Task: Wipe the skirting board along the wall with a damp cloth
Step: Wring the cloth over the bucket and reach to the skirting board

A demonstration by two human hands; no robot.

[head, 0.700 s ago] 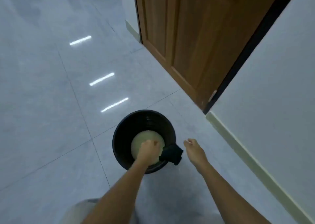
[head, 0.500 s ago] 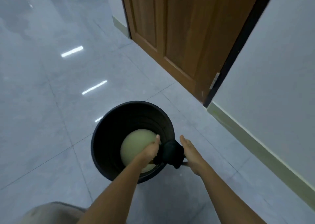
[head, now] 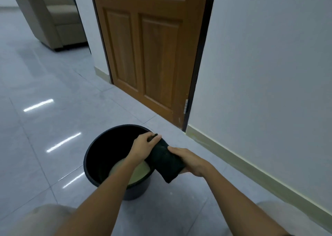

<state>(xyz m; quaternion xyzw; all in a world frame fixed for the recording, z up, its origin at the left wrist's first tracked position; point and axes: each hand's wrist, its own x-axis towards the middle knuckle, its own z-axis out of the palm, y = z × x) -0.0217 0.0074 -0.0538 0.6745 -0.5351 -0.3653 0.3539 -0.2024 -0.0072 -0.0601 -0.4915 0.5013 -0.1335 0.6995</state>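
A dark folded cloth (head: 166, 161) is stretched between both hands over the right rim of a black bucket (head: 93, 156). My left hand (head: 145, 145) grips its upper end above the bucket. My right hand (head: 190, 161) holds its lower right side. Pale water (head: 139, 173) lies in the bucket's bottom. The pale green skirting board (head: 239, 161) runs along the foot of the white wall on the right, from the door frame toward the lower right corner.
A closed wooden door (head: 149, 52) with a dark frame stands ahead, right of centre. A beige armchair (head: 52, 18) sits at the far left. Glossy grey floor tiles (head: 45, 92) spread to the left. My knees show at the bottom.
Both hands have taken hold of the cloth and lifted it above the bucket's rim; before, it hung on the rim. The view has tilted up, showing more of the door and an armchair.
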